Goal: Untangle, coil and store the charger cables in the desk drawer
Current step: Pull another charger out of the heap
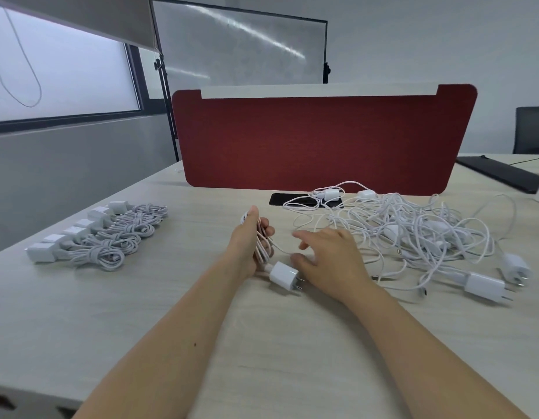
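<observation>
- A white charger cable (262, 246) is gathered into several loops in the left hand (250, 240), whose fingers curl closed around the bundle while the thumb points up along it.
- The cable's white plug adapter (282, 275) hangs at the lower end of the bundle, just above the desk (141, 297), prongs pointing toward the right.
- A thin strand runs from the loops toward the right hand (328, 255), which hovers just right of the adapter with fingers spread and loosely bent; whether thumb and fingertip pinch the strand I cannot tell.
- To the right, a big tangled heap of white cables (413, 231) sprawls over the desk, with several adapters at its edges, the largest (484, 284) lying nearest the desk's front.
- Well apart on the left, a row of coiled chargers (110, 237) lies in a diagonal line, each coil with its adapter on the left side.
- Behind the tangle, a black flat object (277, 199) lies on the desk under a few loose strands.
- A dark red divider panel (322, 140) stands upright across the back of the desk.
</observation>
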{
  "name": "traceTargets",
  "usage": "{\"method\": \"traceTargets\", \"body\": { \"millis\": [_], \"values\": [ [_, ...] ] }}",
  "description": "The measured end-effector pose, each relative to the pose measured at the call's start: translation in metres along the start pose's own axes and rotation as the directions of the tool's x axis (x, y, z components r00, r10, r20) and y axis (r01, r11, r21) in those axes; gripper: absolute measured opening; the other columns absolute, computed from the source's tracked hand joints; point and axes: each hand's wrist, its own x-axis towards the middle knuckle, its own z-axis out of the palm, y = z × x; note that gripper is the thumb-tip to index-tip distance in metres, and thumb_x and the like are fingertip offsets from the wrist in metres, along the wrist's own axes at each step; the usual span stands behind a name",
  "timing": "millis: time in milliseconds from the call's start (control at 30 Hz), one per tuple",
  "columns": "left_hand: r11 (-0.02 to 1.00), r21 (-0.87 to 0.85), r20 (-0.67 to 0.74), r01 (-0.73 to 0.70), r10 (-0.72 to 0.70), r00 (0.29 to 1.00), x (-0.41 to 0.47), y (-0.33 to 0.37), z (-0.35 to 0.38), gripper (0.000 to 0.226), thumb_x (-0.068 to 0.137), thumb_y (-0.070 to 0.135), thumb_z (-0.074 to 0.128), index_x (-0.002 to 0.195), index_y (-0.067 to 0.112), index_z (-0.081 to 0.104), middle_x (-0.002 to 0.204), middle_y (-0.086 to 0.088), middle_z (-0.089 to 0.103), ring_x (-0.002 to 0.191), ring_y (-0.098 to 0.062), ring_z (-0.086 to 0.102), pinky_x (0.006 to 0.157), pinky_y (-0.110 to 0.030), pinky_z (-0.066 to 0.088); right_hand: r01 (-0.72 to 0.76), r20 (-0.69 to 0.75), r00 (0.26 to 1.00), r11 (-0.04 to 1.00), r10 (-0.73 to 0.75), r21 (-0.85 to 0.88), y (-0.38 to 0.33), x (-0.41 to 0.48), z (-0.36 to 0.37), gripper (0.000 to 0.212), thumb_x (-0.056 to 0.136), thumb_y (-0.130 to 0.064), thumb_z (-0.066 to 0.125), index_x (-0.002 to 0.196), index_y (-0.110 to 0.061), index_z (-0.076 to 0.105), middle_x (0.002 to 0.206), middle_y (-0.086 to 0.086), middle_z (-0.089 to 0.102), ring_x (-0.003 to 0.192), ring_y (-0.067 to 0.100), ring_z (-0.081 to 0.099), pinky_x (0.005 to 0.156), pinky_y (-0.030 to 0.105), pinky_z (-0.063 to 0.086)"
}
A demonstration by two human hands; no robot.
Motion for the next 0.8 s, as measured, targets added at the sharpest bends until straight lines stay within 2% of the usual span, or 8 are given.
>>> {"method": "traceTargets", "body": {
  "millis": [100,233,333,433,533,633,700,800],
  "values": [
    [0.989,-0.144,0.029,0.038,-0.034,0.999,-0.002,0.004,0.001,0.047,0.104,0.050,0.035,0.072,0.018,0.046,0.053,0.002,0.052,0.045,-0.011,0.042,0.046,-0.019,0.039,0.076,0.058,0.995,0.993,-0.081,0.087,-0.005,-0.002,0.007,0.023,0.101,-0.029,0.049,0.113,-0.025,0.068,0.102,-0.006,0.070,0.101,0.020,0.059,0.085,0.033,0.041],
    [0.897,-0.435,0.039,0.086,-0.077,0.996,-0.004,0.009,0.001,0.049,0.104,0.048,0.036,0.075,0.012,0.051,0.051,-0.003,0.053,0.053,-0.019,0.059,0.064,-0.035,0.054,0.022,0.109,0.994,0.997,-0.030,0.077,-0.002,-0.004,0.009,0.025,0.101,-0.025,0.044,0.107,-0.023,0.068,0.104,-0.005,0.069,0.102,0.020,0.057,0.078,0.036,0.048],
    [0.874,-0.485,-0.013,0.039,-0.052,0.999,-0.001,0.014,-0.006,0.050,0.104,0.052,0.032,0.071,0.017,0.045,0.042,0.005,0.037,0.031,-0.008,0.036,0.039,-0.015,0.039,-0.027,0.137,0.990,0.999,0.023,0.021,0.000,-0.004,0.004,0.021,0.098,-0.031,0.049,0.095,-0.023,0.069,0.090,-0.006,0.069,0.092,0.019,0.059,0.072,0.031,0.042],
    [0.957,-0.284,-0.200,-0.062,0.004,0.980,0.006,0.019,-0.017,0.048,0.103,0.052,0.036,0.067,0.021,0.038,0.040,0.008,0.030,0.028,-0.006,0.023,0.032,-0.011,0.019,-0.162,0.161,0.978,0.966,0.131,0.201,0.002,-0.006,-0.003,0.018,0.086,-0.034,0.063,0.073,-0.023,0.067,0.070,-0.010,0.065,0.070,0.009,0.058,0.065,0.026,0.040],
    [0.997,0.054,-0.253,-0.046,0.058,0.966,0.007,0.018,-0.022,0.043,0.101,0.047,0.043,0.068,0.020,0.039,0.040,0.009,0.031,0.031,-0.007,0.022,0.036,-0.015,0.018,-0.255,0.193,0.966,0.755,0.172,0.604,-0.007,-0.006,-0.008,0.025,0.081,-0.012,0.066,0.058,-0.014,0.056,0.051,-0.012,0.047,0.050,0.005,0.040,0.052,0.023,0.033],
    [0.924,0.381,-0.119,0.018,0.029,0.992,0.000,0.011,-0.012,0.042,0.096,0.054,0.050,0.074,0.020,0.044,0.046,0.009,0.035,0.037,-0.007,0.025,0.039,-0.017,0.020,-0.234,0.157,0.971,0.573,0.181,0.786,-0.014,-0.002,-0.012,0.029,0.087,0.000,0.058,0.061,-0.012,0.057,0.053,0.000,0.042,0.048,0.010,0.033,0.048,0.021,0.027],
    [0.885,0.464,0.026,0.038,-0.056,0.998,-0.011,0.008,-0.002,0.046,0.093,0.062,0.051,0.083,0.018,0.047,0.050,0.009,0.035,0.039,-0.006,0.022,0.040,-0.015,0.018,-0.226,0.136,0.967,0.481,0.214,0.847,-0.014,0.001,-0.012,0.024,0.093,-0.002,0.055,0.070,-0.007,0.059,0.054,0.004,0.043,0.045,0.010,0.033,0.044,0.019,0.028],
    [0.857,0.511,0.179,0.064,-0.179,0.967,-0.024,0.004,0.009,0.055,0.089,0.071,0.046,0.078,0.017,0.048,0.053,0.005,0.037,0.042,-0.008,0.019,0.042,-0.014,0.015,-0.185,0.055,0.963,0.499,0.263,0.847,-0.008,0.004,-0.008,0.019,0.096,-0.010,0.058,0.078,-0.009,0.061,0.054,-0.004,0.048,0.045,0.007,0.037,0.044,0.017,0.032]
  ]
}}
